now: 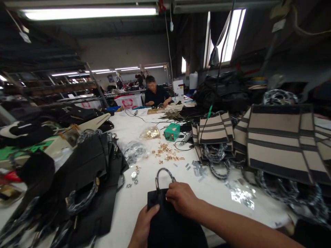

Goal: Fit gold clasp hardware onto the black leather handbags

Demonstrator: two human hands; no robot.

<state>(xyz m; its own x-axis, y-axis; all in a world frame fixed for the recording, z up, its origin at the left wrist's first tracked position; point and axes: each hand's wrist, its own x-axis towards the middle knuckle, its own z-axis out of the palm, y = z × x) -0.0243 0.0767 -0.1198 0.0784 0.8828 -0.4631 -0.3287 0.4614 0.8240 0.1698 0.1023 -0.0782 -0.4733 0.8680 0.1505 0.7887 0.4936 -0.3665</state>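
Note:
A black handbag panel [173, 229] is in front of me, with an arched, plastic-wrapped handle [165, 169] rising from its top edge. My left hand [144, 222] grips the panel's left side, thumb lying on the front face. Closed fingers of my right hand [182, 199] press against the panel near the handle's right end. A small bright glint shows at those fingertips, but what they pinch is hidden. Beyond the handle, small gold-coloured metal fittings [165, 150] are scattered on the white table [124, 125]. Flat silver metal plates [198, 169] lie to their right.
Black bag panels with wrapped handles [90, 165] are heaped at left. Striped beige-and-black panels [276, 137] are stacked at right. A green box with a lit red light [172, 132] and cables stands mid-table, beside a bag of fittings [150, 133]. Another person [156, 94] sits at the far end.

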